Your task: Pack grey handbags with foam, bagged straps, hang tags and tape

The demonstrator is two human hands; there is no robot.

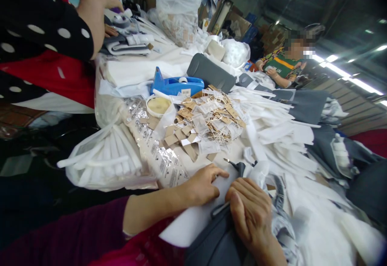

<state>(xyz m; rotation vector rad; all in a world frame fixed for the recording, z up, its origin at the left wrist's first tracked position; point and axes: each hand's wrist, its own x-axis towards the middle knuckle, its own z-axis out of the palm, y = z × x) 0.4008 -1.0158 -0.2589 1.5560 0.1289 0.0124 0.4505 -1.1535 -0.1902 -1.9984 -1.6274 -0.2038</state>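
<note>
Past a plastic bag of white strips (102, 161), the left hand (202, 186) presses loose, ungripping fingers onto a white sheet (190, 223) at the near table edge. Just right of it, the right hand (250, 213) clenches grey fabric (216, 242) that overlaps the sheet.

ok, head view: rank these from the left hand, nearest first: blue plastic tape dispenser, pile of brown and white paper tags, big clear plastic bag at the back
1. pile of brown and white paper tags: just beyond the left hand, mid-table.
2. blue plastic tape dispenser: behind the pile, slightly left.
3. big clear plastic bag: far end, top of view.
</note>
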